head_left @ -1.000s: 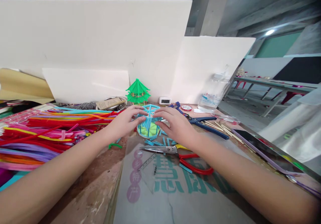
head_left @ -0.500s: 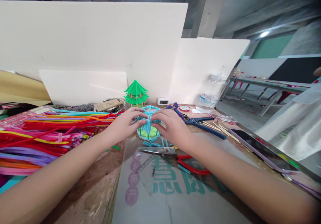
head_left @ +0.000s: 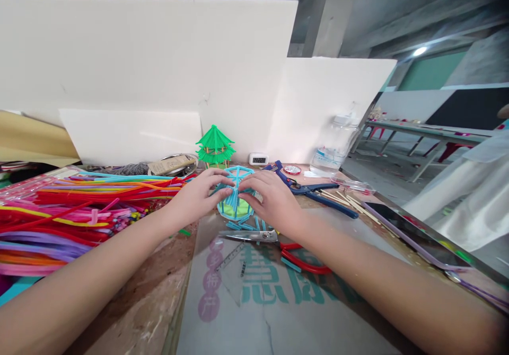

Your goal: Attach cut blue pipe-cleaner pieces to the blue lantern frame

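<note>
Both hands are at a light-blue pipe-cleaner frame, many-sided with spokes on top and a pale green base. My left hand grips its left side between thumb and fingers. From the right, my right hand has its fingers curled onto the frame's upper part, hiding some of it. The exact spot each fingertip presses is hard to see. Short blue pipe-cleaner pieces lie just in front of the frame. Nearer to me, red-handled scissors rest on the printed grey sheet, partly below my right wrist.
Bundles of coloured pipe cleaners cover the left side. Behind stand a green pagoda-like model and a small digital clock. To the right are a blue glue gun, blue pliers, wooden sticks, a phone and a bottle.
Both hands keep their places at the blue frame, with hardly any finger movement. The whole view has shifted up slightly.
</note>
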Available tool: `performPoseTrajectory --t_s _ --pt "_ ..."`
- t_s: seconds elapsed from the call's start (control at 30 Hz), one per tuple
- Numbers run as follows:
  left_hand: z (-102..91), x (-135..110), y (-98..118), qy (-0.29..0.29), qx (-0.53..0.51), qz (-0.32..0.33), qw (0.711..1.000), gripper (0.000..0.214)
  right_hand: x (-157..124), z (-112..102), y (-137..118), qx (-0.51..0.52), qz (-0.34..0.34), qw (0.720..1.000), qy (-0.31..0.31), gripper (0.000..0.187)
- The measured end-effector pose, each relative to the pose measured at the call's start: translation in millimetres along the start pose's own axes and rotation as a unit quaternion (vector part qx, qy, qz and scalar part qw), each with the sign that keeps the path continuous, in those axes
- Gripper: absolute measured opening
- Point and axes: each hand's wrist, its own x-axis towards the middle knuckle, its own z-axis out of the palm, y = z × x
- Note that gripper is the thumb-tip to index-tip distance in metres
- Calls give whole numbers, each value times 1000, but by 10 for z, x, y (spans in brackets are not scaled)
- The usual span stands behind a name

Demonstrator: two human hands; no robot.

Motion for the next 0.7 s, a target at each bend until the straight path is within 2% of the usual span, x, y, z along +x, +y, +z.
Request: performPoseTrajectory --t_s 0.17,0.33,0.43,0.53,0.6,0.7 --pt "13 -4 -25 7 5 8 1000 33 15 -7 -17 -3 -6 1000 6 11" --pt "11 -14 -28 2 12 5 1000 34 60 -103 23 21 28 998 52 11" --pt "-4 -17 -9 0 14 6 1000 34 63 -153 76 9 -33 999 8 17" --pt "-16 -14 2 -5 15 11 1000 35 31 -142 102 -29 -99 993 -47 42" --pt "-20 -11 2 -9 16 9 1000 35 2 -108 96 -54 -103 992 -54 51" --pt "-20 -7 0 -10 18 4 1000 34 -30 -58 75 -65 -95 992 -53 45"
